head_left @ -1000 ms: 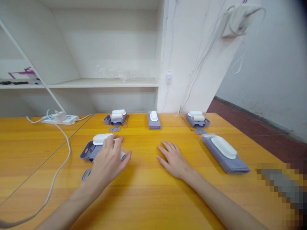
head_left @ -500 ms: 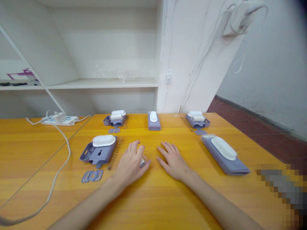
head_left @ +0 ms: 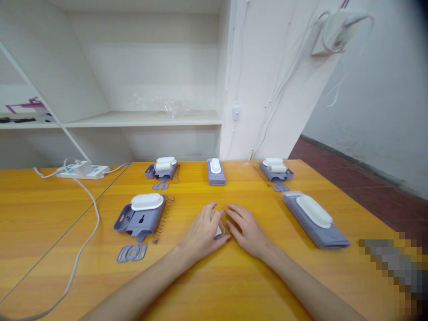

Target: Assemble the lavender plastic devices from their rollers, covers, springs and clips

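Near the middle of the table, my left hand (head_left: pixel 203 229) curls down over a small white piece (head_left: pixel 218 232) with a rounded edge. Most of that piece is hidden under the fingers, so its kind does not show. My right hand (head_left: pixel 250 229) rests just right of it, fingers stretched apart and fingertips close to the piece. Left of my hands lies a purple-grey plastic case (head_left: pixel 143 219) with its end flap folded out and a white oval part (head_left: pixel 147 201) on top. Beside the case are a long coil spring (head_left: pixel 162 220) and a flat slotted plate (head_left: pixel 132 253).
Two similar sets, each with a white roll, lie at the far left (head_left: pixel 163 171) and far right (head_left: pixel 277 171). Closed cases stand at the back centre (head_left: pixel 216 176) and right (head_left: pixel 316 223). A power strip (head_left: pixel 82 170) and its cable (head_left: pixel 90 236) are on the left.
My left hand has slid right with the small white piece and now nearly meets my right hand. The right hand has shifted only slightly to the right.
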{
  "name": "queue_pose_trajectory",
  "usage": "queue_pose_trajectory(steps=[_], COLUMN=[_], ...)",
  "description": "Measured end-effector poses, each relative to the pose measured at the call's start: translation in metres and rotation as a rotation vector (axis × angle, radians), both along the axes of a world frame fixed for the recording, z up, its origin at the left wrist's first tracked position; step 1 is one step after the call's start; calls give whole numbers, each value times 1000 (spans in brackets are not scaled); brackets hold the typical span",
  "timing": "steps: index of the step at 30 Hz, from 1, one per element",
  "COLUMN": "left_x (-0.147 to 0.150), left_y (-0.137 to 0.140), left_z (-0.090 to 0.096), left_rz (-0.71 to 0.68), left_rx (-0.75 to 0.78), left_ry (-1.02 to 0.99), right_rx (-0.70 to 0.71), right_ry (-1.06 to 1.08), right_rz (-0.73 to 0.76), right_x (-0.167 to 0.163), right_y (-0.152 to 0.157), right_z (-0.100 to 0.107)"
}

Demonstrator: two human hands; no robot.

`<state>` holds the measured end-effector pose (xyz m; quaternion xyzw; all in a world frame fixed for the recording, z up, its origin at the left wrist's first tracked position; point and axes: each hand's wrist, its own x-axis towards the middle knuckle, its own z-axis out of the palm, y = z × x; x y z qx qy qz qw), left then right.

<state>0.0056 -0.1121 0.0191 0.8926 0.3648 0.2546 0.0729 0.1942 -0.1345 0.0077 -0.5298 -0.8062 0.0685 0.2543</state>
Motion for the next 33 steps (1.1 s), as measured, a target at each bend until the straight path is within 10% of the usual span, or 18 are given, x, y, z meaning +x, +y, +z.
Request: queue_pose_trajectory(steps=[13, 23, 33], left_x=[10, 11, 8], left_y=[11, 10, 13], left_z=[-16, -12, -11], left_rz=[-120, 199, 100], left_rx=[-196, -90, -125], left_ry=[-185, 35, -7], right_rx=[18, -15, -22], right_ry=[76, 28, 51], right_rz=[222, 177, 129], right_x=[-1, -4, -1], right_y=[2, 5, 8], right_z=[11, 4, -2])
